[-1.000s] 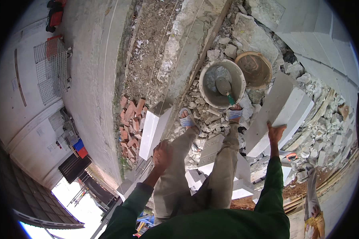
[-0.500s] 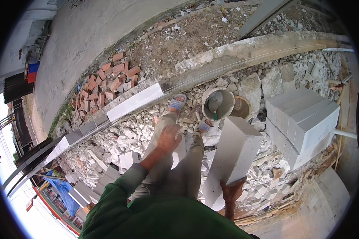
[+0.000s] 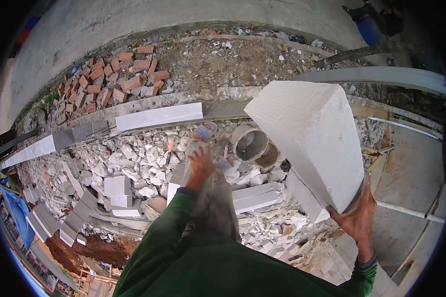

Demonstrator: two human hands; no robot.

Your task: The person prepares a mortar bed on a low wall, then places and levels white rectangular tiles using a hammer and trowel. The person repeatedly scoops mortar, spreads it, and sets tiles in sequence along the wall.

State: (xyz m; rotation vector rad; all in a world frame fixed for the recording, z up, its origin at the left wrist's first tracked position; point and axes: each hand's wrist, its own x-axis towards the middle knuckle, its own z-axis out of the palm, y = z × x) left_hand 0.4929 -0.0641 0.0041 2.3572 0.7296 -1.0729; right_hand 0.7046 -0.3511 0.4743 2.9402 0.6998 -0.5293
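Note:
A large white lightweight block (image 3: 314, 133) is held up at the right, tilted, with one broad face toward me. My right hand (image 3: 357, 215) grips its lower end, thumb on one side; the fingers behind are partly hidden. My left hand (image 3: 200, 166) rests on my left knee with fingers spread, holding nothing. Beyond my feet stands a bucket (image 3: 243, 132) with grey contents and a trowel-like tool, green at its handle. A second bucket (image 3: 269, 154) is beside it, partly hidden by the block.
White rubble (image 3: 139, 163) covers the ground around my feet. A low wall carries a long white block (image 3: 158, 117). An orange-handled tool (image 3: 170, 148) lies on the rubble. Red bricks (image 3: 114, 79) are heaped beyond the wall; stacked blocks (image 3: 300, 193) stand behind the held block.
My right hand has raised the block from low beside my leg, up and to the right. The view has turned. My left hand stays on my knee.

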